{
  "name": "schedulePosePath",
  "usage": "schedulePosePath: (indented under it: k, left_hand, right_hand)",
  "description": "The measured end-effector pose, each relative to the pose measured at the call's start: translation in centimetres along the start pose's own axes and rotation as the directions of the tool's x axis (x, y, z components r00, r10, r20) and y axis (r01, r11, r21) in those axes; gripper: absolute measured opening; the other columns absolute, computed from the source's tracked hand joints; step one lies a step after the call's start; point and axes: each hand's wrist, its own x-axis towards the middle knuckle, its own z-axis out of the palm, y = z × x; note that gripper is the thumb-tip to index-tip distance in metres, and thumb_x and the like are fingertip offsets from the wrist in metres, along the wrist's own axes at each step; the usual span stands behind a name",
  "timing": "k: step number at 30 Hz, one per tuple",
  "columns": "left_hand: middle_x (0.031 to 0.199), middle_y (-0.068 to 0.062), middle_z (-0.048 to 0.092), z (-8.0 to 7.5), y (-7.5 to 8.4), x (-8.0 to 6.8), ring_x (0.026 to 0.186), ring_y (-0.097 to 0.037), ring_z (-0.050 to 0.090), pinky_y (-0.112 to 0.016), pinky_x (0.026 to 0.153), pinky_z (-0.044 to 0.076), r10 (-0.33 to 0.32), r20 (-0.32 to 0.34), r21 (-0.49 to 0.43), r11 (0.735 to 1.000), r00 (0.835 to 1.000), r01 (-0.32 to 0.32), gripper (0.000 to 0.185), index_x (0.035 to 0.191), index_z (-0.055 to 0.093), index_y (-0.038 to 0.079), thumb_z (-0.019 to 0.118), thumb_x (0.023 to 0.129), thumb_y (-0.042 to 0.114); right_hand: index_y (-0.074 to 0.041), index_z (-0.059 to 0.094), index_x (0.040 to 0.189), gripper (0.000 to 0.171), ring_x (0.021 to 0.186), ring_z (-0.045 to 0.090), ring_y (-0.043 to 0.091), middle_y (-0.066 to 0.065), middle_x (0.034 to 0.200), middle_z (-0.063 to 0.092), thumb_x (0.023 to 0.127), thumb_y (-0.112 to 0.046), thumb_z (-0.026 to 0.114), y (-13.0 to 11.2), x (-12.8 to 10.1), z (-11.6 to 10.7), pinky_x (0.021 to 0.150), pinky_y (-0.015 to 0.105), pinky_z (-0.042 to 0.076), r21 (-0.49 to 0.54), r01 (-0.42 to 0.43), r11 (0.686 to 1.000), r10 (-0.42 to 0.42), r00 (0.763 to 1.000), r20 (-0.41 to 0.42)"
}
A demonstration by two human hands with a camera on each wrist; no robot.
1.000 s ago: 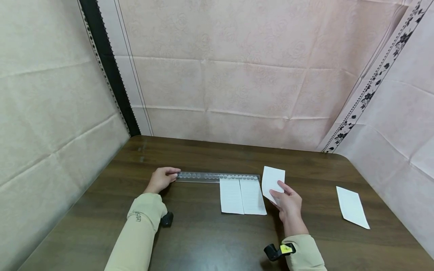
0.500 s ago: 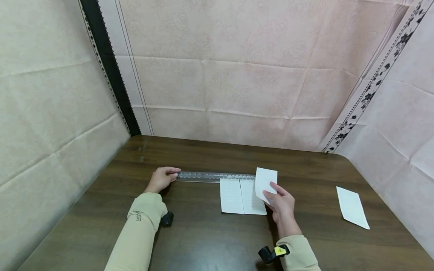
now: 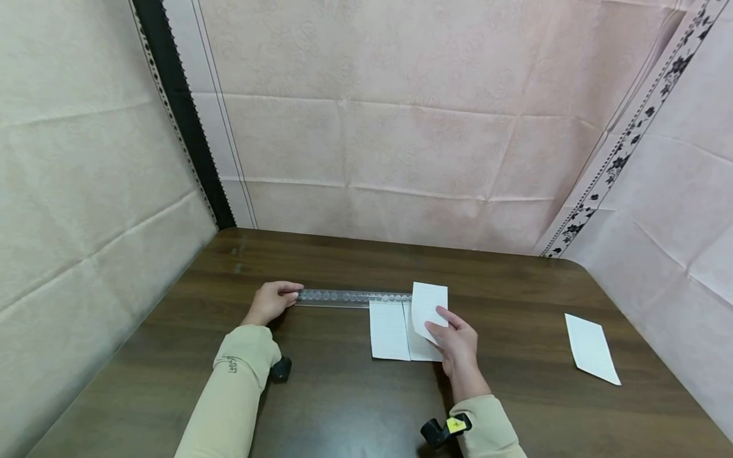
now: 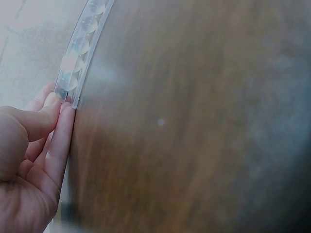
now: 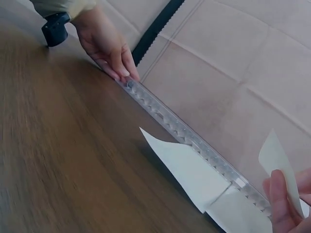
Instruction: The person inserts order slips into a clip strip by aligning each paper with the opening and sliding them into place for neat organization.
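Note:
A long clear plastic strip with a row of round shapes along it lies across the table. My left hand pinches its left end between thumb and fingers; the left wrist view shows this grip on the strip closely. Two white paper sheets, a left one and a right one, lie side by side with their top edges at the strip. Over the right sheet, my right hand pinches another white paper sheet, raised and tilted. That held sheet hides the strip's right end in the head view.
One more white sheet lies apart on the right of the brown wooden table. Pale cloth hangs behind the table and at both sides. A black wrist camera sits on each sleeve.
My right hand has moved left with its sheet, from right of the strip's end to over the right-hand sheet. The left hand has stayed at the strip's left end.

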Motion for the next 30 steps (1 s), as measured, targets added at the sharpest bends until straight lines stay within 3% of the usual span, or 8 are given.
schedulePosePath:
  k: [4,20,30]
  left_hand:
    - [0.113,-0.017,0.062,-0.1,0.1,-0.1,0.097,-0.025,0.061,-0.031,0.078,0.052,0.007,-0.004,-0.003,1.000,1.000,-0.007,0.023,0.114,0.066,0.001,0.058,0.092,0.004]
    - [0.113,-0.017,0.062,-0.1,0.2,-0.1,0.096,-0.025,0.061,-0.031,0.078,0.052,-0.006,-0.003,-0.008,1.000,1.000,0.006,0.023,0.113,0.067,0.002,0.058,0.092,0.005]
    - [0.113,-0.018,0.062,-0.1,0.0,-0.1,0.096,-0.025,0.061,-0.031,0.077,0.052,0.011,0.006,-0.002,1.000,1.000,-0.011,0.023,0.113,0.066,0.001,0.058,0.092,0.005]
  right_hand:
    - [-0.003,0.055,0.129,0.052,0.127,0.032,0.026,0.019,0.147,0.029,0.080,0.002,0.070,0.0,-0.1,0.5,0.094,0.040,0.043,0.014,-0.008,1.000,0.008,1.000,0.003]
    - [-0.004,0.057,0.127,0.051,0.119,0.042,0.027,0.020,0.144,0.034,0.078,0.001,0.072,0.0,-0.4,2.0,0.085,0.037,0.049,0.026,-0.003,1.000,0.003,1.000,0.010]
    - [-0.003,0.058,0.125,0.049,0.099,0.055,0.024,0.018,0.141,0.039,0.078,0.006,0.070,0.1,-0.7,3.2,0.074,0.033,0.053,0.068,0.005,0.998,-0.008,0.999,0.036]
